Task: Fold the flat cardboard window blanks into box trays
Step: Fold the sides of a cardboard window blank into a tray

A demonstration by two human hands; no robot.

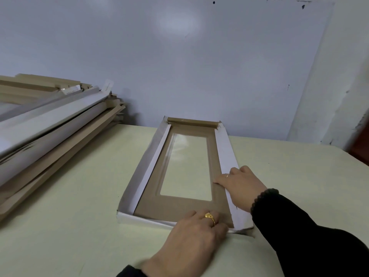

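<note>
A long cardboard window blank [151, 204], brown inside and white outside, lies lengthwise on the pale table [79, 186]. A clear film window fills its middle. Its left wall and far end wall stand folded up, and the near wall is partly raised. My left hand [191, 234], wearing a gold ring, lies over the near right corner with fingers pressing on the brown panel. My right hand [241, 184] presses flat on the right white flap, which lies folded inward over the panel's right edge.
A tall, untidy stack of folded trays and blanks [50, 124] fills the left side of the table. A bluish wall [179, 66] stands directly behind the table. The table's right edge runs at the far right.
</note>
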